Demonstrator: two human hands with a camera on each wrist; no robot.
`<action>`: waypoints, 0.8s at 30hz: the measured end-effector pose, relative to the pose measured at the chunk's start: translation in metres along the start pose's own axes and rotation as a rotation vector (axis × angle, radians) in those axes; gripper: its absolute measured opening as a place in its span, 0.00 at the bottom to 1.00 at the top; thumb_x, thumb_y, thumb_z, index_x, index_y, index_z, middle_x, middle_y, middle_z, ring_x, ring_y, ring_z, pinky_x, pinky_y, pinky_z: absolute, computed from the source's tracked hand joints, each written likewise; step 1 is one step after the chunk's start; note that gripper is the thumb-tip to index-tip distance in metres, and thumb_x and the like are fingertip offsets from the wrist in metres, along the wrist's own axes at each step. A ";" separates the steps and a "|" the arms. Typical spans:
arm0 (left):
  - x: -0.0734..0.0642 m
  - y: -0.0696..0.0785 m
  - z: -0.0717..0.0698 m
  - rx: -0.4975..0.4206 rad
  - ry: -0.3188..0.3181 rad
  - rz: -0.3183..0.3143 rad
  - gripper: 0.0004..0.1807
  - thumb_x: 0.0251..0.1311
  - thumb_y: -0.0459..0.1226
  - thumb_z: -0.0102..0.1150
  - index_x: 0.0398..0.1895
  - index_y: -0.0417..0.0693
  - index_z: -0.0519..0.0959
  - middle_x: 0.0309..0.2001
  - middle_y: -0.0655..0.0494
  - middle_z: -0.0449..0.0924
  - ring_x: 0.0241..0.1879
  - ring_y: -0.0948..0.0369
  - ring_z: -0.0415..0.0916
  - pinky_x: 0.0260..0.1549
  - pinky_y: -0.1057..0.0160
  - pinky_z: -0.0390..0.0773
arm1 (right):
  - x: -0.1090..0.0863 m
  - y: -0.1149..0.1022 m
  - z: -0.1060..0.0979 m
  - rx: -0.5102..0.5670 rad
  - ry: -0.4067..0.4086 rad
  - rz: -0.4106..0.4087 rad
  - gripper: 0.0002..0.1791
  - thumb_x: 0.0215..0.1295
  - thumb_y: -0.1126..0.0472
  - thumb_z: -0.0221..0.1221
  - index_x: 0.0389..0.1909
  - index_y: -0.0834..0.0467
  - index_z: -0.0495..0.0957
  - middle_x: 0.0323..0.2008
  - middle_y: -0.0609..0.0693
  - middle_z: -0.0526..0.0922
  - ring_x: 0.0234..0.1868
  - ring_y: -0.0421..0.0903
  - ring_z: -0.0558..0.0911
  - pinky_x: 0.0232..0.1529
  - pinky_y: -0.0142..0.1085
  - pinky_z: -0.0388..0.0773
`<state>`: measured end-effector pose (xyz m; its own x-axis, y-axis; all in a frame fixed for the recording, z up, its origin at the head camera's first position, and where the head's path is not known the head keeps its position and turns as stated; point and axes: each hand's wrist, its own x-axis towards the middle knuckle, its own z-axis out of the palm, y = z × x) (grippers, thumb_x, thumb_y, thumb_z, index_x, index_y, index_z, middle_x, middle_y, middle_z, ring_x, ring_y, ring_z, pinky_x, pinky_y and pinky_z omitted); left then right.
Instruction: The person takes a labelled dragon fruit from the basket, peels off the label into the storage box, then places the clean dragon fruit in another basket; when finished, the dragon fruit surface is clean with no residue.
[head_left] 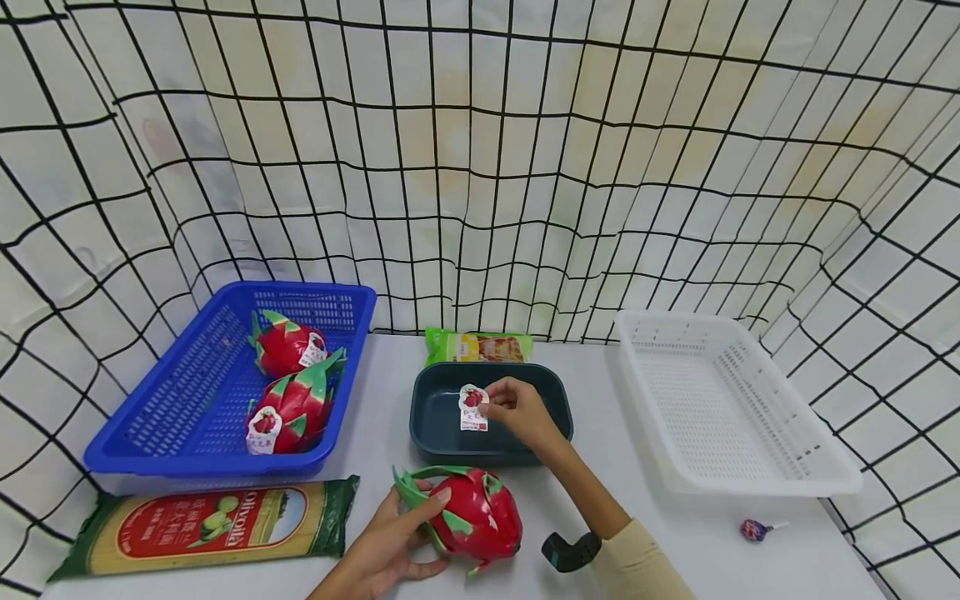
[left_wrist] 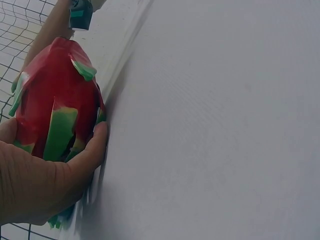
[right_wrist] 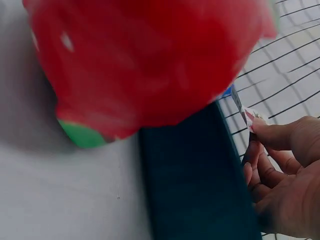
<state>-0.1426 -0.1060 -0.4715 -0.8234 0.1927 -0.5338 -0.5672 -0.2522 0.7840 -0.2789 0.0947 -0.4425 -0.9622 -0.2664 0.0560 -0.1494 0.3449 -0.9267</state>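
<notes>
A red dragon fruit (head_left: 480,512) with green leaf tips is gripped in my left hand (head_left: 401,533) at the front of the table. In the left wrist view, thumb and fingers wrap the leafy end of the same dragon fruit (left_wrist: 57,95). Over the dark teal tray (head_left: 435,429), my right hand (head_left: 521,408) pinches a white sticker (head_left: 473,408) with a dragon fruit picture between thumb and fingertip. The right wrist view shows that pinch from the side, the sticker (right_wrist: 247,115) seen nearly edge-on.
A blue basket (head_left: 202,462) at left holds two dragon fruits with stickers. A pasta packet (head_left: 217,525) lies before it. Behind the tray is a green snack packet (head_left: 480,346). At right stand a white basket (head_left: 757,483) and a lollipop (head_left: 756,530). Black netting surrounds the table.
</notes>
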 end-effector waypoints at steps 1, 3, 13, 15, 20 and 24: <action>0.000 0.000 0.000 -0.001 0.000 0.000 0.44 0.61 0.53 0.63 0.70 0.49 0.48 0.69 0.29 0.52 0.61 0.35 0.61 0.43 0.36 0.81 | 0.004 0.003 0.002 -0.006 -0.006 -0.002 0.11 0.61 0.63 0.66 0.42 0.63 0.78 0.33 0.56 0.82 0.31 0.41 0.76 0.34 0.27 0.76; 0.000 0.000 0.000 -0.002 0.003 -0.007 0.44 0.61 0.53 0.63 0.70 0.49 0.48 0.69 0.29 0.52 0.61 0.34 0.60 0.43 0.36 0.81 | 0.012 0.008 0.005 -0.009 -0.020 0.007 0.11 0.61 0.64 0.66 0.41 0.64 0.79 0.32 0.55 0.82 0.31 0.41 0.76 0.34 0.27 0.76; 0.001 0.002 -0.002 0.006 0.007 -0.025 0.44 0.61 0.54 0.62 0.70 0.50 0.49 0.69 0.30 0.52 0.61 0.34 0.61 0.43 0.36 0.81 | 0.039 0.028 0.022 -0.026 -0.097 0.076 0.13 0.57 0.66 0.67 0.41 0.67 0.78 0.31 0.55 0.84 0.29 0.38 0.77 0.30 0.29 0.73; 0.002 0.003 -0.003 0.009 0.005 -0.032 0.44 0.60 0.54 0.63 0.71 0.50 0.49 0.69 0.29 0.52 0.61 0.34 0.61 0.43 0.36 0.81 | 0.042 0.030 0.025 -0.028 -0.117 0.097 0.13 0.56 0.66 0.68 0.40 0.66 0.78 0.30 0.53 0.83 0.28 0.38 0.76 0.28 0.28 0.72; 0.003 0.003 -0.005 -0.015 -0.004 -0.057 0.46 0.59 0.54 0.64 0.72 0.52 0.48 0.69 0.29 0.50 0.61 0.33 0.60 0.43 0.36 0.81 | 0.049 0.029 0.033 -0.051 -0.148 0.134 0.13 0.55 0.66 0.69 0.39 0.66 0.78 0.29 0.51 0.82 0.27 0.38 0.75 0.26 0.28 0.72; 0.003 0.003 -0.005 -0.026 -0.015 -0.065 0.46 0.60 0.53 0.64 0.72 0.53 0.48 0.69 0.29 0.50 0.62 0.33 0.60 0.44 0.36 0.80 | 0.052 0.026 0.037 -0.088 -0.166 0.135 0.13 0.55 0.66 0.69 0.38 0.65 0.78 0.27 0.50 0.82 0.26 0.38 0.74 0.25 0.28 0.72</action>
<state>-0.1467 -0.1112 -0.4727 -0.7847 0.2235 -0.5782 -0.6198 -0.2634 0.7392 -0.3240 0.0564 -0.4776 -0.9253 -0.3545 -0.1350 -0.0480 0.4627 -0.8852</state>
